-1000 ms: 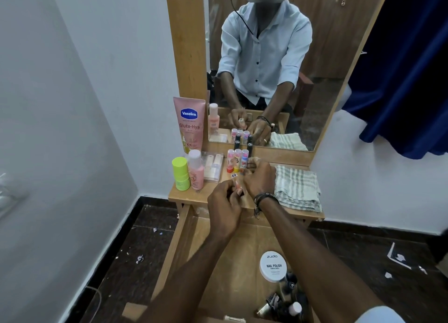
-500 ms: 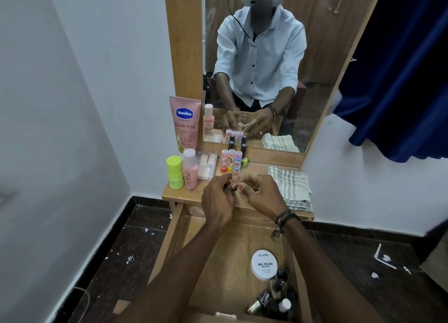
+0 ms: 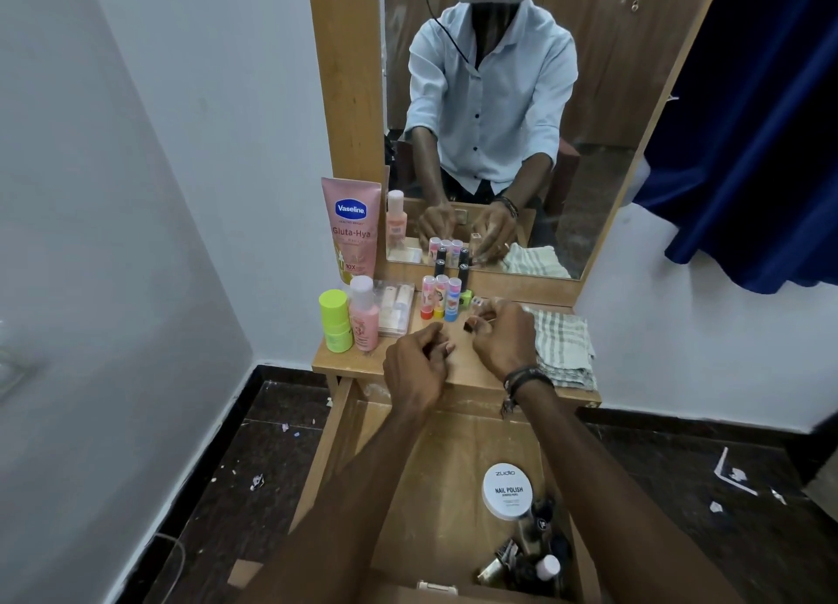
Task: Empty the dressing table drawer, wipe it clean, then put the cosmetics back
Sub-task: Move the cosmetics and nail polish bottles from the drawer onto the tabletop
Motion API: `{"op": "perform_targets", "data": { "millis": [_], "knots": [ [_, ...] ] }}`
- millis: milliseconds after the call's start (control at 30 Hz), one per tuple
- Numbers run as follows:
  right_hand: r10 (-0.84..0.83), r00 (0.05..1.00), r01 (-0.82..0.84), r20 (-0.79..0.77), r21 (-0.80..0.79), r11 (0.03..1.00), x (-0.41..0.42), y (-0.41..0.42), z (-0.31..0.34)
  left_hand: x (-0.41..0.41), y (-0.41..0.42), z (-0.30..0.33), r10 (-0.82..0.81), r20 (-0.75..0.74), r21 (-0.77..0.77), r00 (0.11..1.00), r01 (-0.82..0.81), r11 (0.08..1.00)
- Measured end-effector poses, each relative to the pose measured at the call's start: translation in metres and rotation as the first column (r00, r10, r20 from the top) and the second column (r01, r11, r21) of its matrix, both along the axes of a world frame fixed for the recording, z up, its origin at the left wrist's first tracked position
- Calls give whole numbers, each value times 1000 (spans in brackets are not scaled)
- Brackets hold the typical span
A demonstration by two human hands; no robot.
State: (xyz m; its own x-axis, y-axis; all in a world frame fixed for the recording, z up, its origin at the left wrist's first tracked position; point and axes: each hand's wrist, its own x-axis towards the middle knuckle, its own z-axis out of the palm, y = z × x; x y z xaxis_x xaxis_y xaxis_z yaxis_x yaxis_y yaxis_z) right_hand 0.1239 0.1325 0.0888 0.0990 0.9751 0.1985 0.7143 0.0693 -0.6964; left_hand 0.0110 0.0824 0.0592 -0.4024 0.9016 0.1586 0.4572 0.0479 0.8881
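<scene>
The dressing table drawer (image 3: 426, 481) is pulled out under my arms. A white nail polish wipes tub (image 3: 508, 490) and several dark little bottles (image 3: 530, 553) lie in its right front corner. Above the tabletop (image 3: 358, 363), my right hand (image 3: 503, 338) pinches a small cosmetic tube (image 3: 470, 325) by its dark end. My left hand (image 3: 417, 365) hovers beside it with its fingers curled in, and I see nothing in it. Three colourful lip balms (image 3: 439, 297) stand just behind my hands.
On the tabletop's left stand a Vaseline tube (image 3: 351, 227), a green container (image 3: 335, 320), a pink bottle (image 3: 364, 315) and a clear pack (image 3: 395, 308). A folded checked cloth (image 3: 564, 345) lies at the right. The mirror (image 3: 612, 82) rises behind; a blue curtain (image 3: 762, 127) hangs right.
My hands, which held the small tube together, have parted. The right hand keeps the tube and has moved it back towards the lip balms; the left hand has drawn away.
</scene>
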Motion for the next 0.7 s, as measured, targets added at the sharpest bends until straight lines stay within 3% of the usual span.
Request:
{"op": "perform_targets", "data": {
  "millis": [233,700],
  "knots": [
    [-27,997,29,74,-25,999,-10,25,3,-1,-1,-2,6,12,50,1000,-7,999],
    [-42,997,42,70,8,999,-15,21,-7,0,-6,-2,-10,3,102,1000,10,995]
  ]
}}
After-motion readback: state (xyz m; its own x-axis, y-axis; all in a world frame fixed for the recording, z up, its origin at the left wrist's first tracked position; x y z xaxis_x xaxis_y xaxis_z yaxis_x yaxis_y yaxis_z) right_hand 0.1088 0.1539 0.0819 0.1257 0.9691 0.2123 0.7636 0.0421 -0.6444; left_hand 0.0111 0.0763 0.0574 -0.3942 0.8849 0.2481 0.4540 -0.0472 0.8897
